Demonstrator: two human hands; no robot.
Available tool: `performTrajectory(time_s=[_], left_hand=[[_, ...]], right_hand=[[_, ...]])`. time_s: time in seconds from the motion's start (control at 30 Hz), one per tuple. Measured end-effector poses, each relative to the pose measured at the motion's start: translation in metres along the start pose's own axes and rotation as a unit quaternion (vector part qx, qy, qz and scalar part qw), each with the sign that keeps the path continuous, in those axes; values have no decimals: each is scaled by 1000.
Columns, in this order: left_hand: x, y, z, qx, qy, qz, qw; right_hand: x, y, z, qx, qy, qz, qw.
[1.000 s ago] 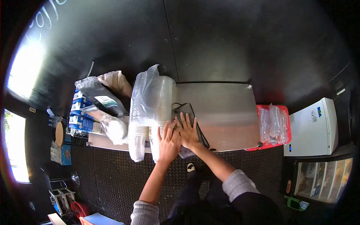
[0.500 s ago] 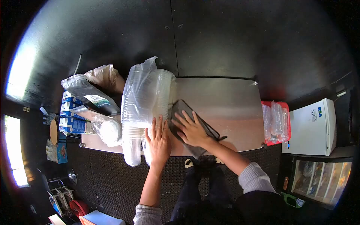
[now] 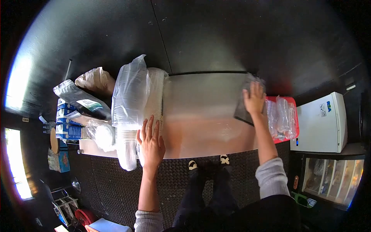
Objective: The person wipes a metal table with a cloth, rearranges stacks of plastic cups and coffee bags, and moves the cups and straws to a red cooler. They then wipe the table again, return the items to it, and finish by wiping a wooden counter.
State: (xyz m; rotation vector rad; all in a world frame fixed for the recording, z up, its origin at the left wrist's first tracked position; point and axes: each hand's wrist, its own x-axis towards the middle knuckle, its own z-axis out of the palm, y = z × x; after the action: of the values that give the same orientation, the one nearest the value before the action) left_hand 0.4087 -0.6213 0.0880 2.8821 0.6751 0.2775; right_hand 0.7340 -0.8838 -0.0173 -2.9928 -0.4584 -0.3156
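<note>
My right hand [image 3: 255, 99] lies flat with its fingers stretched out on a dark grey cloth [image 3: 242, 112]. Hand and cloth are at the right end of a shiny metal table [image 3: 205, 127]. Part of the cloth is covered by the hand and a little blurred. My left hand [image 3: 152, 145] is open, fingers spread, against the right side of clear plastic cups [image 3: 131, 92] stacked and wrapped in clear film. The exact contact there is partly hidden. A shorter sleeve of cups [image 3: 126, 149] reaches over the table's front edge.
Left of the cups are a silver pouch [image 3: 79, 96], a brown bag [image 3: 94, 81], blue cartons [image 3: 68, 131] and a bag with white lids [image 3: 103, 135]. A red tray [image 3: 284, 100] with wrapped clear containers and a white mini fridge [image 3: 320, 123] stand right. A dark wall [image 3: 208, 38] rises behind.
My right hand has slid the cloth from beside the cups to the table's right end. My left hand stays by the cups. The whole view has shifted slightly.
</note>
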Motion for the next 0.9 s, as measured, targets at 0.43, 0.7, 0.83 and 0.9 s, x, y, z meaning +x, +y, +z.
performTrajectory(time_s=[0.43,0.7,0.83,0.9], left_hand=[[-3,-19,-2,-91,17,21,995],[-1,-20,0,-85,30,34,995],[-2,-19,2,-74,36,44,996],[-2,-18,3,-62,35,40,997]], right_hand=[[-52,-138,-23,114,-140,-297,938],[-212,-210,-57,246,-165,-491,820],[-223,-162,-58,227,-135,-529,806],[-201,-119,-69,211,-195,-494,821]])
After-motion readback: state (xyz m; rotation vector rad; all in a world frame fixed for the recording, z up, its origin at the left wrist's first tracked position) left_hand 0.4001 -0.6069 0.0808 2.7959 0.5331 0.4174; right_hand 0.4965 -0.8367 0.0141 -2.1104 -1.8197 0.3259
